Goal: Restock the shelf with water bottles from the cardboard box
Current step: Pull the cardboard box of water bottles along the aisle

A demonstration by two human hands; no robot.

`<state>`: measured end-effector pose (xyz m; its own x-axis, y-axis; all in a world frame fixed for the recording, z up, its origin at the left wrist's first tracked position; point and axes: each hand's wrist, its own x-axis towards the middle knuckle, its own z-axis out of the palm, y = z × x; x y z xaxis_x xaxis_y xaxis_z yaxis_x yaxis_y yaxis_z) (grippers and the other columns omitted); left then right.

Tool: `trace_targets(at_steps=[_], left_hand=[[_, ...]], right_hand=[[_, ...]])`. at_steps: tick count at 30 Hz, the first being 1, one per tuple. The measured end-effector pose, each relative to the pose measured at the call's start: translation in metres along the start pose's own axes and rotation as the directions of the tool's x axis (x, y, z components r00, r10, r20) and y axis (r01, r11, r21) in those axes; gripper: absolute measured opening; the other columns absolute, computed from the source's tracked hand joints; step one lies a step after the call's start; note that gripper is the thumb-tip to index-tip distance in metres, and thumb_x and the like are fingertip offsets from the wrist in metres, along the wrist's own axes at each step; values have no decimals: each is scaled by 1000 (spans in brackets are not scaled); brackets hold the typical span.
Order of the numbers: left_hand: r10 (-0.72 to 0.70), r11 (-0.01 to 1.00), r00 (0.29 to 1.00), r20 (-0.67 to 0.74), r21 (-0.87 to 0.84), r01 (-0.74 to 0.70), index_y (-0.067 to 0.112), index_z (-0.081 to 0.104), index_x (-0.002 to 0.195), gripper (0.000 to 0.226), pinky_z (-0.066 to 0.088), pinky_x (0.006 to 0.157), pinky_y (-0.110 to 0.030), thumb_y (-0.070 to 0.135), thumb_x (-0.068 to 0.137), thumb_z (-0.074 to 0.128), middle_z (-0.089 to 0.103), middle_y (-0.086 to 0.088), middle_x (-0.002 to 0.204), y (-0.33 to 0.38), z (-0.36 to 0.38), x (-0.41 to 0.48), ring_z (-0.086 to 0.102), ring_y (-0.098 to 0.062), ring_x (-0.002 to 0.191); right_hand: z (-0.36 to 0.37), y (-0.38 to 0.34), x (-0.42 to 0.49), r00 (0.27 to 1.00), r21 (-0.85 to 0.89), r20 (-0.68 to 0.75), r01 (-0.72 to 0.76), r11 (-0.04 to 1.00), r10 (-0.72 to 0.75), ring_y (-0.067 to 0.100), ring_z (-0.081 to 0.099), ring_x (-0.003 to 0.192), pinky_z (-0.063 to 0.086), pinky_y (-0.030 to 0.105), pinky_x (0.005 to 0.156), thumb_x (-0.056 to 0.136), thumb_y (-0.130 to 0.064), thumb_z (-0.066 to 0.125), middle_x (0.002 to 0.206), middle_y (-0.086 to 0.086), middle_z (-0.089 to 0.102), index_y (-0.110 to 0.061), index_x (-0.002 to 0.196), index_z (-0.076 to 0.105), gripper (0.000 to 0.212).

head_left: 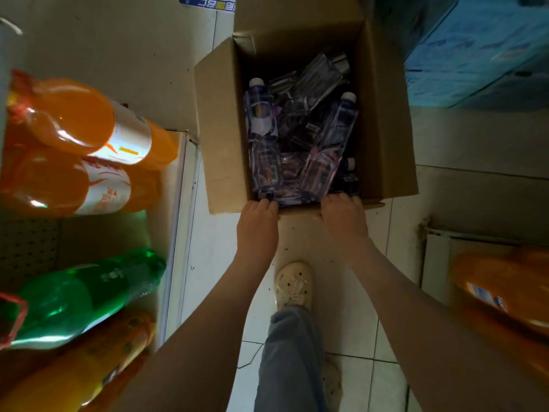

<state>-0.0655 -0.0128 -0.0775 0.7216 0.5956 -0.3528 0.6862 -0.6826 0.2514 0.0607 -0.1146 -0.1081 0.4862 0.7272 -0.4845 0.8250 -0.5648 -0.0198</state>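
An open cardboard box (221, 138) stands on the tiled floor ahead of me. Inside lie several clear water bottles with purple labels and white caps, one on the left (261, 114) and one on the right (332, 144). My left hand (258, 221) grips the box's near rim, fingers curled over the edge. My right hand (344, 217) grips the same rim further right. The shelf (175, 203) is on my left.
The left shelf holds large orange soda bottles (77, 120) and a green one (83, 295). Blue packs (481, 49) are stacked at the back right. An orange bottle (502, 289) lies at the right. My foot in a white shoe (294, 285) stands just behind the box.
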Motion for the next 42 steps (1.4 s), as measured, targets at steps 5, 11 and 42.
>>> trace_targets(at_steps=[5, 11, 42], left_hand=[[4, 1000, 1000, 23, -31, -3, 11, 60, 108, 17, 39, 79, -25, 10, 93, 52, 61, -5, 108, -8, 21, -62, 51, -21, 103], [-5, 997, 998, 59, -70, 9, 8, 61, 110, 22, 40, 73, -29, 3, 92, 51, 60, -11, 108, -11, 58, -148, 51, -26, 102], [113, 982, 970, 217, 127, -143, 10, 57, 114, 22, 47, 78, -36, 9, 92, 55, 59, -10, 112, -46, 194, -518, 55, -27, 102]], right_hand=[[33, -19, -65, 999, -36, -48, 2, 999, -4, 25, 52, 110, 36, 36, 91, 99, -22, 39, 118, 8, 61, -12, 117, 54, 25], [75, -41, -150, 998, 33, -56, -31, 999, 33, 32, 61, 91, 46, 41, 82, 81, -7, 68, 93, 17, 68, -3, 95, 64, 15], [274, -146, -507, 985, 219, -43, -154, 963, 167, 29, 50, 112, 35, 37, 93, 92, -8, 49, 117, 13, 60, -8, 119, 55, 28]])
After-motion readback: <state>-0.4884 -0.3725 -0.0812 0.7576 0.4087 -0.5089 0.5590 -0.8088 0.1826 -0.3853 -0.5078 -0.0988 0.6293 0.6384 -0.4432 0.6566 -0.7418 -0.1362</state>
